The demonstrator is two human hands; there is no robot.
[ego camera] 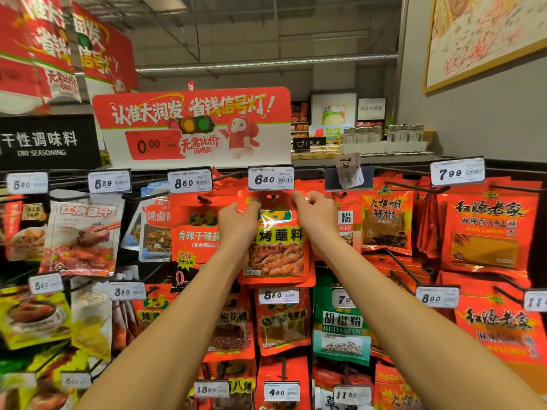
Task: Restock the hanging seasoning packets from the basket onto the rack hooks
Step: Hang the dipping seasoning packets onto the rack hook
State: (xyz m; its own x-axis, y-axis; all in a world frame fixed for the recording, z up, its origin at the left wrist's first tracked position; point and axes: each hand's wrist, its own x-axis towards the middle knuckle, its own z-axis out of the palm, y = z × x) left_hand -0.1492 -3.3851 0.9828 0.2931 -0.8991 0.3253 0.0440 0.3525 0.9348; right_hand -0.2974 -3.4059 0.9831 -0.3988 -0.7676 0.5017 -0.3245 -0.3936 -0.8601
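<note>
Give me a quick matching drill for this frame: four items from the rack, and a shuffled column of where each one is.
Items:
1. red packet
2. 6.80 price tag
3. green pepper packet
4. red sale sign

Places:
A. on top of the rack, above the price tags
B. lower row, right of centre, under the right forearm
C. held at its top corners by both hands, left hand and right hand
D. clipped on the hook end just above the held packet

Pairs: 1-C, 2-D, 3-B, 4-A
</note>
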